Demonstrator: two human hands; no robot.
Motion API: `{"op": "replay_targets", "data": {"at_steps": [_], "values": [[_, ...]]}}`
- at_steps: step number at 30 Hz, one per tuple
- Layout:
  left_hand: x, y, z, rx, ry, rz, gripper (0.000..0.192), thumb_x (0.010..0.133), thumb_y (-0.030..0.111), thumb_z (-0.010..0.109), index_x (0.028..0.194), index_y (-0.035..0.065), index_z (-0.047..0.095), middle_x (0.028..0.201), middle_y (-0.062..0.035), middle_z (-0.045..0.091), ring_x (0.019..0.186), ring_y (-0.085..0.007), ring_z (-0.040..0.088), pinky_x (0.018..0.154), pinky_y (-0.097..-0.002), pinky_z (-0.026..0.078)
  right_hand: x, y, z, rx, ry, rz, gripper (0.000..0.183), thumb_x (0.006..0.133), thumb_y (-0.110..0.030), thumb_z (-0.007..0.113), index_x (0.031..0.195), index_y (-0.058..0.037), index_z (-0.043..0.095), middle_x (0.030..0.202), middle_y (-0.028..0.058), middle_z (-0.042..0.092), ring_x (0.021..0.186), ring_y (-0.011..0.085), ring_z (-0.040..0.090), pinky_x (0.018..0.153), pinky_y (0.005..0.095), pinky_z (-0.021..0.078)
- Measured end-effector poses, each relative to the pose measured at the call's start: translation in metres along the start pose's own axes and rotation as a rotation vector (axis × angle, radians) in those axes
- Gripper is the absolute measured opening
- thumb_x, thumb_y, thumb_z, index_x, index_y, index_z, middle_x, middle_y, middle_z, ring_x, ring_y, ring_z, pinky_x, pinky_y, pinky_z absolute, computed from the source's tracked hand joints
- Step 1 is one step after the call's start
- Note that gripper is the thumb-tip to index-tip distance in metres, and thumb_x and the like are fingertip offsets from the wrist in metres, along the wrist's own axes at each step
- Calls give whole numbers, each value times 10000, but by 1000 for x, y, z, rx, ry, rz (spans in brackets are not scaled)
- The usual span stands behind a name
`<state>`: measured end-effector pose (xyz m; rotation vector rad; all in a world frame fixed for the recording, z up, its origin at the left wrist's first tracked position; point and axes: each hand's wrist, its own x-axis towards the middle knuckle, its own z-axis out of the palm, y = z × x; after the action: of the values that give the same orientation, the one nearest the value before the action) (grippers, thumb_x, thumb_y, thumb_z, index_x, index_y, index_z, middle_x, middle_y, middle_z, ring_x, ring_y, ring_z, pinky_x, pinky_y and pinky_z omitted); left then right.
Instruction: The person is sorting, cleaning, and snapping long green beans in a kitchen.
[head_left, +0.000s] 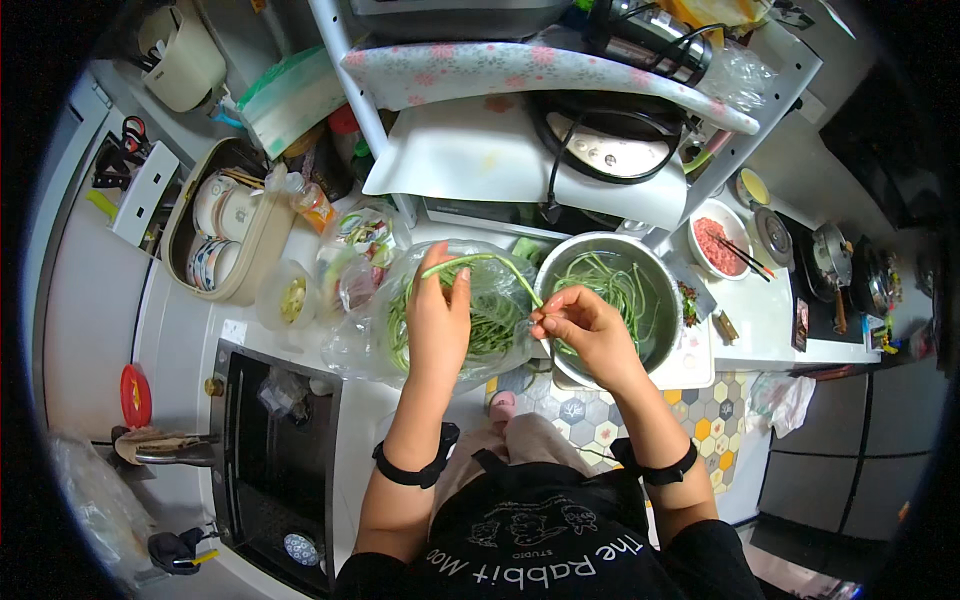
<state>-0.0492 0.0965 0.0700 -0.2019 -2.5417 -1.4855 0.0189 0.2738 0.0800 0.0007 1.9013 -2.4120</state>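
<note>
A long green bean (501, 260) arcs between my two hands. My left hand (441, 315) holds one end, above a clear plastic bag (352, 352) of green beans (487, 330). With thumb and fingertips, my right hand (581, 322) pinches the other end beside the rim of a metal pot (670, 330). Inside that pot, more long beans (600, 281) lie in water. Part of the pot's near left side is hidden behind my right hand and wrist.
A white bowl of minced meat (716, 244) with chopsticks stands to the right. Near it lies a cleaver (724, 326) with chopped bits on its blade. A plastic tub (289, 296) and a dish box (225, 285) are at left. A shelf (525, 150) overhangs the counter's back.
</note>
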Motion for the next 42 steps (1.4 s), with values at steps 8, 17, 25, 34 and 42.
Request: {"op": "replay_targets", "data": {"at_steps": [8, 17, 25, 34, 42], "values": [[-4, 38, -3, -888, -213, -144, 211, 899, 88, 460, 1030, -42, 563, 997, -108, 604, 755, -113, 539, 647, -235, 447, -14, -19, -33, -90, -66, 40, 175, 869, -33, 499, 1037, 13, 509, 826, 44, 599, 735, 86, 546, 653, 214, 445], [-18, 54, 2, -565, -30, -57, 174, 897, 84, 464, 973, -17, 583, 917, -100, 623, 594, -105, 548, 522, -202, 430, -22, -33, -97, -821, 2, -205, 169, 828, -152, 569, 882, 5, 599, 695, 146, 589, 607, 225, 582, 575, 306, 450], [-17, 38, -2, -519, 143, -89, 154, 886, 64, 463, 949, -25, 573, 898, -107, 617, 584, -96, 532, 517, -194, 412, -29, -33, -133, -381, -7, 162, 231, 902, -215, 487, 823, -15, 572, 587, -37, 438, 564, 64, 400, 550, 202, 332], [-39, 30, 22, -459, 4, -113, 184, 871, 50, 452, 1004, -15, 561, 939, -93, 607, 629, -88, 519, 558, -200, 416, -25, -33, -127, 364, 75, 209, 185, 869, -237, 533, 890, -59, 580, 789, 0, 573, 760, 97, 518, 713, 242, 387], [-91, 50, 87, -613, -473, -227, 418, 851, -2, 473, 1262, 23, 401, 1178, -95, 508, 801, -125, 548, 714, -242, 458, -29, 4, -76, -201, -23, 92, 140, 826, -89, 589, 932, 0, 605, 798, 23, 596, 725, 82, 525, 666, 225, 428]]}}
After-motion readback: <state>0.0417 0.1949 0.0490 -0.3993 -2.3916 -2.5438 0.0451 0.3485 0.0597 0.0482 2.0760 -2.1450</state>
